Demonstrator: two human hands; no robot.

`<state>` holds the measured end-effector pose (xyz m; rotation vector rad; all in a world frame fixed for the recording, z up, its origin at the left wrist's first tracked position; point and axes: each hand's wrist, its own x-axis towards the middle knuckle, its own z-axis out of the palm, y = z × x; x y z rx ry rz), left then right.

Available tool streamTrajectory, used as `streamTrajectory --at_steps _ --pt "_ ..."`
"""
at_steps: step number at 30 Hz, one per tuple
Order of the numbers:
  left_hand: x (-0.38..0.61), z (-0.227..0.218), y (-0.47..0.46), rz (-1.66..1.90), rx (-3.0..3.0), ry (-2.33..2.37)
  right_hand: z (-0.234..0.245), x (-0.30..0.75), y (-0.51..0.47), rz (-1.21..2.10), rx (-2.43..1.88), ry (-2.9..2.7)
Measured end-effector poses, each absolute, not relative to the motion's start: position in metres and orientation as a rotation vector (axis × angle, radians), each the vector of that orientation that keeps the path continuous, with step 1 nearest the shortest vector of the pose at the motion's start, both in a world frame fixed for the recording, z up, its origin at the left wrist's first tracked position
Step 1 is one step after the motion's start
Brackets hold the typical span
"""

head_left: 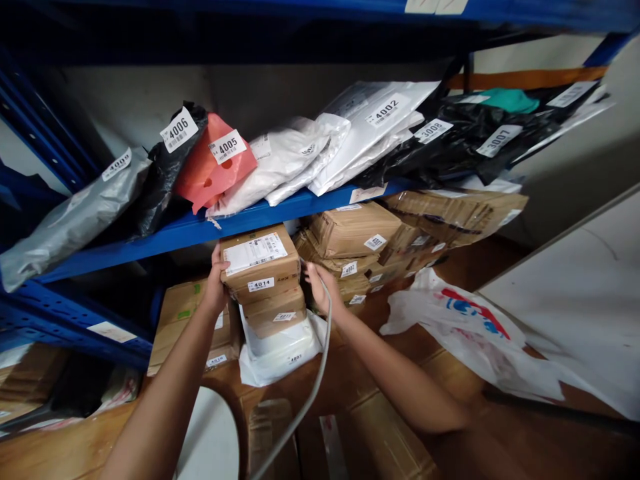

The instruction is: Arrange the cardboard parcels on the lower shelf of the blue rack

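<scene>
A small cardboard box with a white shipping label on top and a "4014" sticker on its front sits on a stack, its back edge near the blue shelf beam. My left hand grips the box's left side. Against its right side, my right hand presses with the fingers, their tips partly hidden. A grey cable passes over my right hand and runs down toward me. Underneath are another cardboard box and a white plastic parcel labelled 4003.
Bagged parcels with number labels, such as an orange-red one, lie on the blue shelf above. Cardboard boxes are stacked right, and a larger box stands left. A white plastic bag and a round white surface are nearer.
</scene>
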<state>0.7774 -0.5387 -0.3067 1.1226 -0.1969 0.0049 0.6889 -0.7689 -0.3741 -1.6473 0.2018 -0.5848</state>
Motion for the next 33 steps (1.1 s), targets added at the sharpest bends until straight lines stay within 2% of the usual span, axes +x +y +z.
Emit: streamTrajectory --at_steps 8,13,18,24,28,31,33 --pt "0.745 -0.306 -0.55 -0.084 1.128 -0.392 -0.308 0.755 -0.794 -0.946 -1.6 -0.172" --pt "0.729 -0.304 -0.563 0.032 1.101 -0.323 -0.289 0.762 -0.815 -0.843 -1.726 -0.202" --pt "0.717 -0.302 -0.562 0.113 1.163 -0.325 -0.257 0.72 -0.801 -0.818 -2.171 -0.26" --pt "0.708 -0.322 -0.556 0.205 1.229 -0.514 -0.226 0.693 -0.771 -0.65 -2.538 -0.675" --pt "0.713 -0.339 -0.546 0.497 1.541 -0.741 -0.237 0.662 -0.767 -0.663 -2.401 -0.525" --pt "0.72 -0.338 -0.545 0.581 1.658 -0.721 -0.276 0.643 -0.772 -0.731 -2.149 -0.272" --pt "0.725 -0.334 -0.549 0.563 1.635 -0.646 -0.309 0.645 -0.772 -0.637 -2.014 -0.217"
